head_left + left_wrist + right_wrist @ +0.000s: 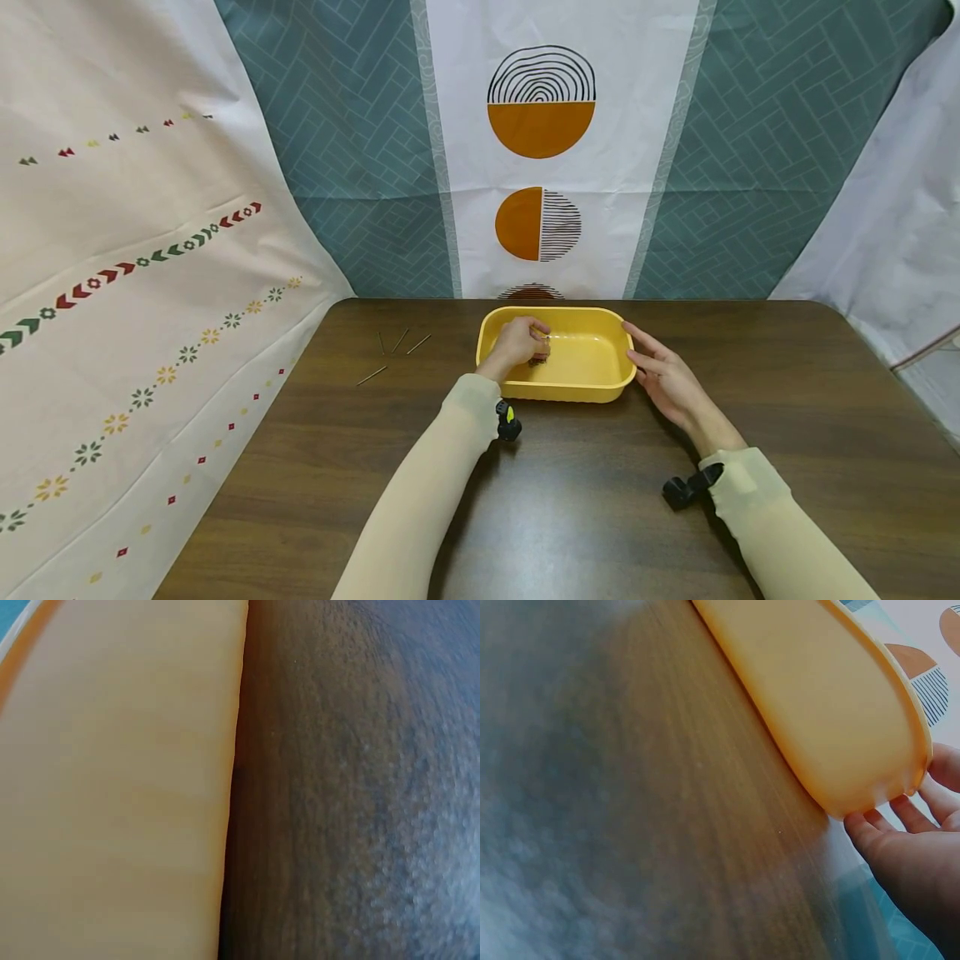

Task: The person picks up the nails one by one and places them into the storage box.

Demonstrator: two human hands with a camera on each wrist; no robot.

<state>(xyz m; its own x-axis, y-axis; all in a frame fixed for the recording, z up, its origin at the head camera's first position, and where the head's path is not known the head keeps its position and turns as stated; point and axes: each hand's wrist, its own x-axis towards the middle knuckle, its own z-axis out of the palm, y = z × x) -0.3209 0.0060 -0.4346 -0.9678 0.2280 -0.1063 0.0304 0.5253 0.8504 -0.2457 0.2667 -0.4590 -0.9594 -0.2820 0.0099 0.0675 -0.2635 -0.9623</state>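
A yellow rectangular tray (562, 392) stands on the brown table. My left hand (517, 340) reaches over its left side, with bent fingers down inside at a small dark, brownish cluster (537, 361). Whether the fingertips pinch any of it is hidden. At the tray's right end, my right hand (667, 379) touches the outer wall and rim with spread, fairly straight fingers. In the right wrist view, the right hand's fingertips rest along the end of the yellow tray (817, 697). Only the outer wall of the yellow tray (120, 787) and the table show in the left wrist view.
Several thin, short sticks or pins (371, 375) lie apart on the table (420, 433), left of the tray. A patterned curtain (360, 167) hangs behind the table's far edge. White cloth (150, 250) hangs at the left side, and more at the right.
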